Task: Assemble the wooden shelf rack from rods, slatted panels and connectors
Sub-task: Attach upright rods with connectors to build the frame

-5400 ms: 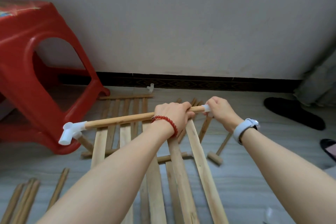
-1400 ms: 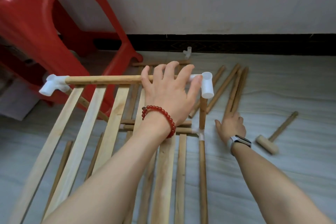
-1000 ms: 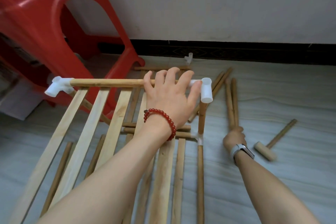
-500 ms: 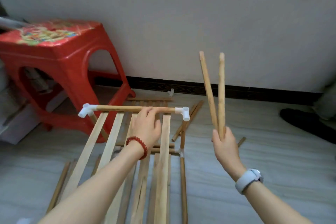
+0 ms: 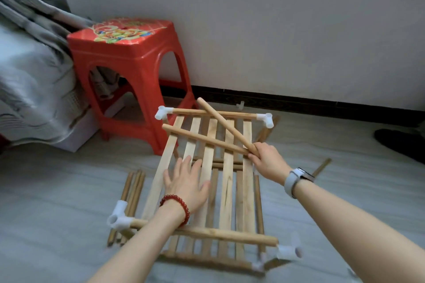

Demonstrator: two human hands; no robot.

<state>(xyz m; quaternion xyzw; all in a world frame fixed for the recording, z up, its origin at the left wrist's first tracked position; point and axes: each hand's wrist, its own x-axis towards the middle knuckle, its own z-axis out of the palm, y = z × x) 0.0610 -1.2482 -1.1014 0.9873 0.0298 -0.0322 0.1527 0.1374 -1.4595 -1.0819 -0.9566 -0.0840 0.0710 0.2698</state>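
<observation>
Slatted panel (image 5: 226, 181) tilted; two rods (image 5: 207, 138) crossed above.

A home, likely a bedroom: at the left edge a bed (image 5: 27, 89) with rumpled grey bedding, beside it a red plastic stool (image 5: 128, 62) against a plain wall (image 5: 276, 25), with a dark skirting (image 5: 299, 103) above the pale floor (image 5: 57, 190).

Two bare forearms reach in from the lower edge, with no sleeves showing on either; the left hand (image 5: 185, 185) has at its wrist a bracelet of small round red beads (image 5: 176, 204), strung in a single loop; the right hand (image 5: 266, 163) has at its wrist a watch (image 5: 299, 178) with a pale grey band and a dark rectangular face; no rings are visible on the fingers.
</observation>
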